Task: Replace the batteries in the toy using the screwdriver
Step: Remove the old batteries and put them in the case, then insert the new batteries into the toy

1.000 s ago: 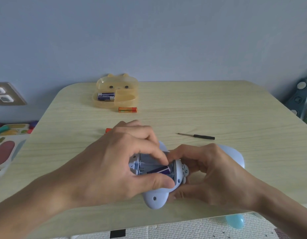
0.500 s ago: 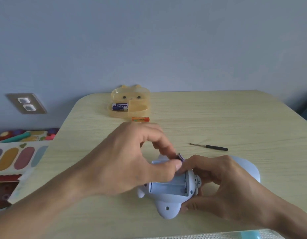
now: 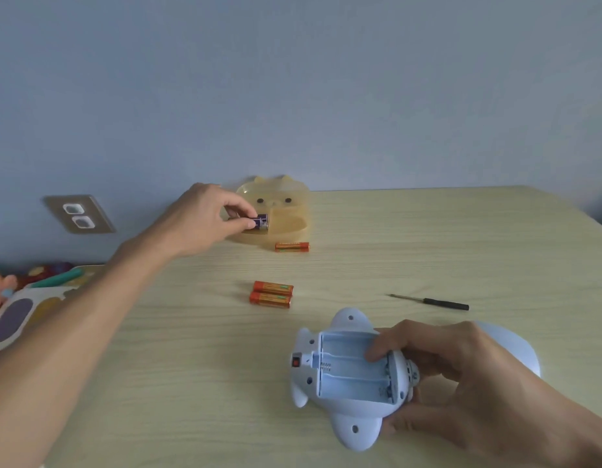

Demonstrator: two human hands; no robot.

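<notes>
A pale wood-grain table (image 3: 428, 238) is filling the lower half of the view, butting against a blue-grey wall (image 3: 326, 79) that is carrying a grey double wall socket (image 3: 78, 215) at the left. On the near right part of the table a pale blue plastic toy (image 3: 347, 380) is lying on its back, its uncovered battery compartment (image 3: 352, 368) facing up and showing bare slots with no cells in them.

The right hand (image 3: 461, 380) is gripping the toy at its right end, fingers curling over the compartment's edge and thumb pressing underneath. The left hand (image 3: 205, 219) is reaching far across to the back of the table, thumb and fingertips pinching a purple battery (image 3: 261, 221) right at the translucent yellow bear-faced plastic tray (image 3: 282, 211); whether the battery is touching the tray floor cannot be told.

Just in front of the tray a single orange battery (image 3: 292, 246) is lying on the table. Nearer the middle, a pair of orange batteries (image 3: 272, 294) is lying side by side, touching, well apart from the toy. To the right of them, beyond the toy, a small black-handled screwdriver (image 3: 431, 302) is lying flat with its thin metal shaft pointing left. At the far left edge, below table level, some colourful play items (image 3: 26, 298) are showing.
</notes>
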